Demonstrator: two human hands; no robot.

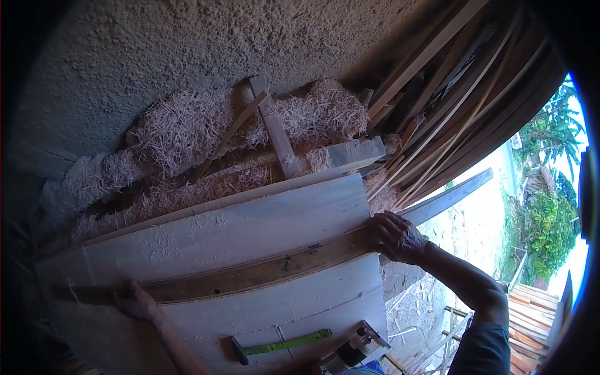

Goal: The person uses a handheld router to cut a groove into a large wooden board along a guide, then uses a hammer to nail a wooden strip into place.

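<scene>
A long, dark wooden strip (250,275) with a few dark spots lies across a pale wooden panel (262,231). It runs past the panel's right edge, where its end catches the light. My right hand (399,237) is closed over the strip near that edge, fingers curled across it. Toward the strip's left end, my left hand (139,304) grips its near edge, with part of the hand in shadow. On the panel nearer me rest a green tool with a dark crosspiece (284,344) and a partly cut-off power tool (353,353).
Wood shavings (187,125) heap up along the rough wall (187,50) behind the panel. A short upright board (275,128) leans there. Long timber strips (450,106) stand stacked at the far right. Sawn planks (531,319) lie outdoors at the right.
</scene>
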